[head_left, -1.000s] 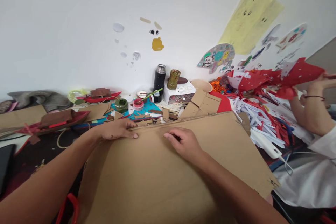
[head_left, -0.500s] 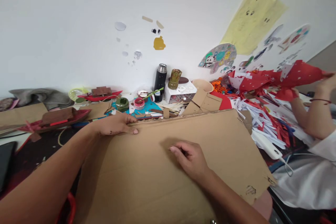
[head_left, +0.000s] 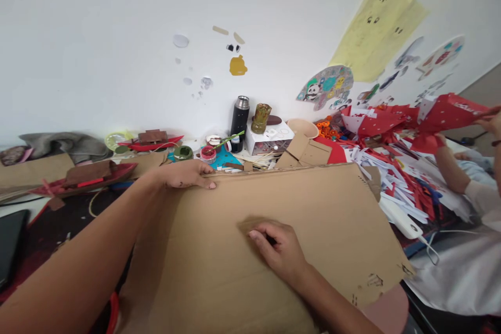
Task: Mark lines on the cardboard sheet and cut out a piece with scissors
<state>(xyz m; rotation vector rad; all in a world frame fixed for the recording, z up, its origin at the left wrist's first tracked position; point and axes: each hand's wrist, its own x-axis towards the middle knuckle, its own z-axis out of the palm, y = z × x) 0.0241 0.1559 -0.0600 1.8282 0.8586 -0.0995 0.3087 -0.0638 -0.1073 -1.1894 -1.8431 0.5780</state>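
Through the head camera I see a large, flat sheet of brown corrugated cardboard [head_left: 219, 271] tilted in front of me, its far edge up against the clutter on the bench [head_left: 74, 222]. My left hand [head_left: 188, 174] grips that far edge left of its middle, the thumb laid on the near face and the fingers reaching over the top. My right hand [head_left: 279, 250] is over the middle of the sheet, fingers curled in and the thumb beside them; I cannot tell whether it holds anything or touches the surface. Small black marks [head_left: 374, 280] show near the sheet's lower right corner.

Beyond the far edge I make out a small jar of dark green paint [head_left: 182, 153], a jar of red paint [head_left: 207, 154] and a black cylindrical flask with a silver top [head_left: 240, 119]. To the left lies a red model boat with a brown roof [head_left: 97, 174]. On the right, another person's hand [head_left: 491, 119] is at a piece of red paper [head_left: 450, 116], above a heap of white and red paper strips [head_left: 391, 182].
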